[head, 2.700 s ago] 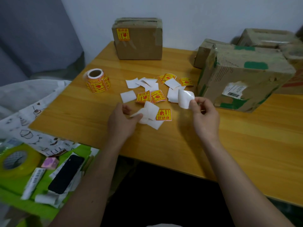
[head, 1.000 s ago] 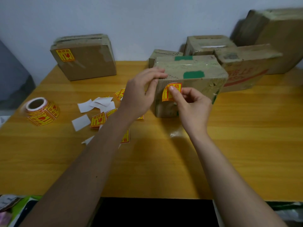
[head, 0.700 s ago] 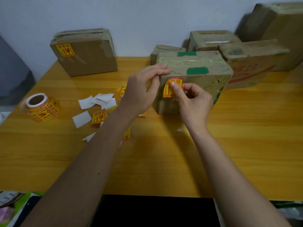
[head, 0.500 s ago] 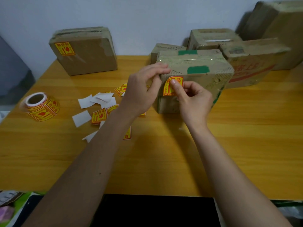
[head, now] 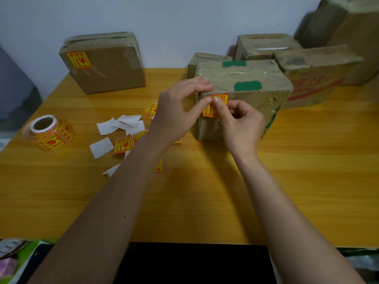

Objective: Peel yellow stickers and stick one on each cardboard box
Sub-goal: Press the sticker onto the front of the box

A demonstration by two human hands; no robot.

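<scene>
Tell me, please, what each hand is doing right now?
Left hand: open, fingers on the box, thumb pressing the yellow sticker.
Right hand: fingers curled, one fingertip pressing the sticker.

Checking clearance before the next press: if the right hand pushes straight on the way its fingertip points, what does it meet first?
The right hand already presses the yellow sticker; directly behind lies the front face of the green-taped cardboard box, probably nothing between.
</scene>
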